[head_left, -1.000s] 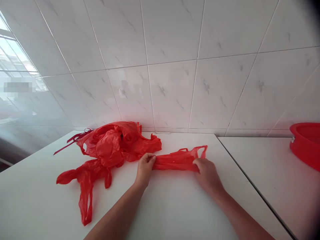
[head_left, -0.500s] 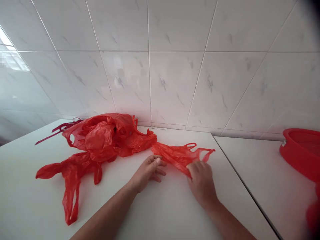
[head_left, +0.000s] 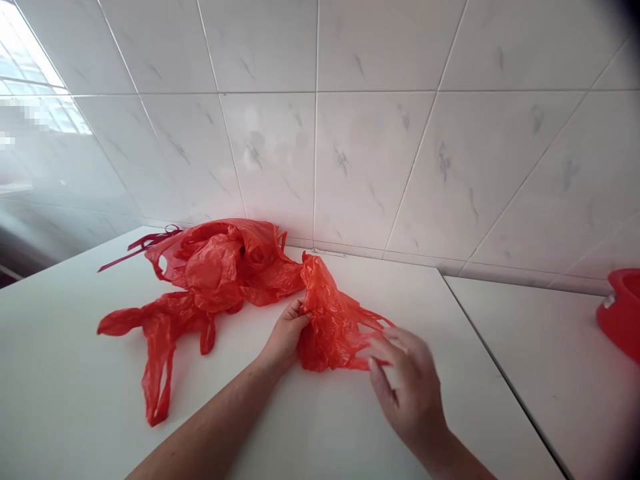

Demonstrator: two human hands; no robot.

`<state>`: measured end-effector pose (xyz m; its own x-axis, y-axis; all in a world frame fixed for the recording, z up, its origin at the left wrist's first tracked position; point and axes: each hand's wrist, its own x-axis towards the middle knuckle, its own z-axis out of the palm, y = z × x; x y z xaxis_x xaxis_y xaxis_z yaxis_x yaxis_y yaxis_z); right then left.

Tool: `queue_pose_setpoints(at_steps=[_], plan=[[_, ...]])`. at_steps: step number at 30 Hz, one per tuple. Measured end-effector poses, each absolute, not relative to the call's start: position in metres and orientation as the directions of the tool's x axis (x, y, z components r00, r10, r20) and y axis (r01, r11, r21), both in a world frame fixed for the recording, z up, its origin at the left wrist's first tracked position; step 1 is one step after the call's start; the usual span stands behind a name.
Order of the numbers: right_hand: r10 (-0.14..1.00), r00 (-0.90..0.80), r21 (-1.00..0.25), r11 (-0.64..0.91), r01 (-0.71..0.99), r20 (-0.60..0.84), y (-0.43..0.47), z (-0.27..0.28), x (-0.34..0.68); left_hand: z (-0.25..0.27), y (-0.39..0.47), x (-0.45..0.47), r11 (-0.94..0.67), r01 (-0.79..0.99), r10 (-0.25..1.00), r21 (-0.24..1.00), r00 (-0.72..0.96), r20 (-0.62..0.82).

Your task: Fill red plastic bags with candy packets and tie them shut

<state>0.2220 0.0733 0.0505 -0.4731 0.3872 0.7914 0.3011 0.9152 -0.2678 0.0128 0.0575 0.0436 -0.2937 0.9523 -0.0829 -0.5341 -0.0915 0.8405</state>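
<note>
Right fingers blurred, contact unclear

marbled tile wall, glare left; white tabletop

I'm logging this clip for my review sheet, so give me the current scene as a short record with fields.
Left hand: fingers pinching the left side of the red bag
Right hand: blurred, fingers parted at the bag's handle end; contact unclear
Bag: thin, wrinkled, handles toward the right hand
Left of the bag: crumpled heap of red plastic, loose handles trailing toward the viewer
Behind the heap, far left: dark red ribbon
Right edge: red container, cut off by the frame
Surface: white tabletop
Background: tiled wall
</note>
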Motion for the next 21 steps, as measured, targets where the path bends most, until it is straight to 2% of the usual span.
queue_pose_setpoints(at_steps=[2, 3, 5, 6, 8, 10, 13, 17, 21], plan=[[0.526, -0.381, -0.38, 0.836, 0.395, 0.76, 0.092, 0.052, 0.231, 0.045, 0.057, 0.013, -0.085, -0.553, 0.963, 0.829, -0.259, -0.073], [0.621, -0.366, -0.479, 0.776, 0.41, 0.693, 0.099, 0.051, 0.233, 0.045, 0.056, 0.014, -0.079, -0.565, 0.968, 0.821, -0.241, -0.073], [0.798, -0.385, -0.706, 0.595, 0.384, 0.464, 0.109, 0.047, 0.236, 0.045, 0.055, 0.016, -0.061, -0.593, 0.975, 0.803, -0.206, -0.078], [0.845, -0.423, -0.798, 0.487, 0.355, 0.327, 0.111, 0.045, 0.235, 0.045, 0.055, 0.017, -0.052, -0.606, 0.979, 0.794, -0.189, -0.08], [0.849, -0.515, -0.898, 0.314, 0.31, 0.119, 0.11, 0.042, 0.232, 0.046, 0.053, 0.019, -0.034, -0.625, 0.983, 0.78, -0.163, -0.088], [0.81, -0.586, -0.935, 0.232, 0.27, 0.031, 0.106, 0.042, 0.228, 0.048, 0.053, 0.018, -0.017, -0.617, 0.981, 0.787, -0.161, -0.105], [0.792, -0.611, -0.966, 0.157, 0.208, -0.003, 0.105, 0.048, 0.227, 0.051, 0.054, 0.012, 0.007, -0.532, 0.971, 0.846, -0.197, -0.132], [0.883, -0.458, -0.966, 0.022, 0.259, -0.103, 0.123, 0.053, 0.24, 0.053, 0.058, -0.01, -0.015, -0.421, 0.942, 0.907, -0.31, -0.128], [0.946, -0.309, -0.981, -0.044, 0.191, -0.102, 0.141, 0.047, 0.252, 0.057, 0.058, -0.018, -0.099, -0.231, 0.833, 0.968, -0.551, -0.047]])
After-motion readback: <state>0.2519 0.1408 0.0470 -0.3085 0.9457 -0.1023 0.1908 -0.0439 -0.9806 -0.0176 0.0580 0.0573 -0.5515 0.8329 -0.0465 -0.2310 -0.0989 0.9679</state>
